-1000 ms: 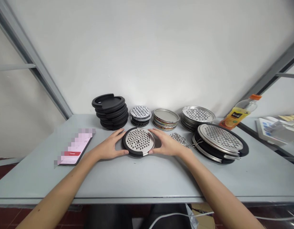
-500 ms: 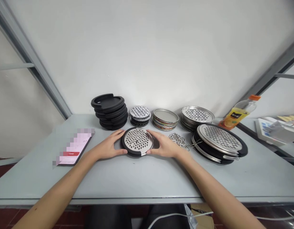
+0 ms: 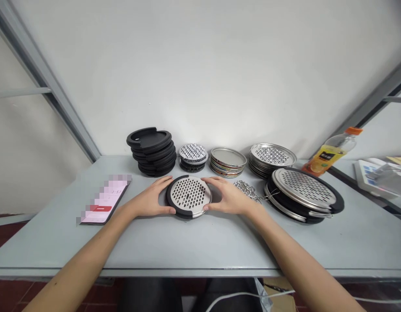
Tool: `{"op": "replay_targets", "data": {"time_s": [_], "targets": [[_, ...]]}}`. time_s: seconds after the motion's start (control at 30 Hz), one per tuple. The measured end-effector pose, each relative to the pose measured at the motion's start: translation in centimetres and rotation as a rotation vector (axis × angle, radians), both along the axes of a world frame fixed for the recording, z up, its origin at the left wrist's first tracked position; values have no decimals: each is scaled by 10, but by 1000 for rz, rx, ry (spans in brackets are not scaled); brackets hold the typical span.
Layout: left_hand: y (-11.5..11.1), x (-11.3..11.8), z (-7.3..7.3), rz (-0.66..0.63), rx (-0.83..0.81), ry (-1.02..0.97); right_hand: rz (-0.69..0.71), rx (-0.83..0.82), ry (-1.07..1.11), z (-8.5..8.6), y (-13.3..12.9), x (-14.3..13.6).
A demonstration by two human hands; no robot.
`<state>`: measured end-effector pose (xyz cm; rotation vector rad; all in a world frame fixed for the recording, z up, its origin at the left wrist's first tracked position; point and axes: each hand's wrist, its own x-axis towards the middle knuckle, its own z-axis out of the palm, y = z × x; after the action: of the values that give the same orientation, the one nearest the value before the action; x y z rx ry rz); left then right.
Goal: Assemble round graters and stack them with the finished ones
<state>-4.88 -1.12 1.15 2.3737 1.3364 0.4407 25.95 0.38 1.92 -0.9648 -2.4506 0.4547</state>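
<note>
A round metal grater (image 3: 191, 196) with slotted holes lies flat on the table, its left side framed by a black rim. My left hand (image 3: 152, 200) curves around the black side, thumb at the near edge and fingers at the far edge. On the bare metal side, my right hand (image 3: 226, 197) grips the disc the same way. Behind it stand a stack of black round holders (image 3: 152, 151), small grater discs (image 3: 193, 155) and plain metal discs (image 3: 228, 159). A loose metal chain (image 3: 247, 190) lies just beyond my right hand.
At right are a stack of larger grater discs (image 3: 272, 157), a pile of assembled graters (image 3: 302, 190) and an orange drink bottle (image 3: 330, 154). A phone (image 3: 105, 201) lies at left. The table's front edge (image 3: 193, 272) runs nearest me, the wall behind.
The camera view has shifted slightly. Both hands stay around the grater, which sits a touch lower in the picture.
</note>
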Motion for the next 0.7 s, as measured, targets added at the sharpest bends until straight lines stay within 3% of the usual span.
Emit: {"op": "replay_targets", "data": {"time_s": [0.3, 0.7], "targets": [[1, 4, -5, -12, 6, 52, 54, -13, 39, -7, 1, -6], [0, 5, 0, -64, -19, -102, 32, -143, 113, -16, 5, -6]]}}
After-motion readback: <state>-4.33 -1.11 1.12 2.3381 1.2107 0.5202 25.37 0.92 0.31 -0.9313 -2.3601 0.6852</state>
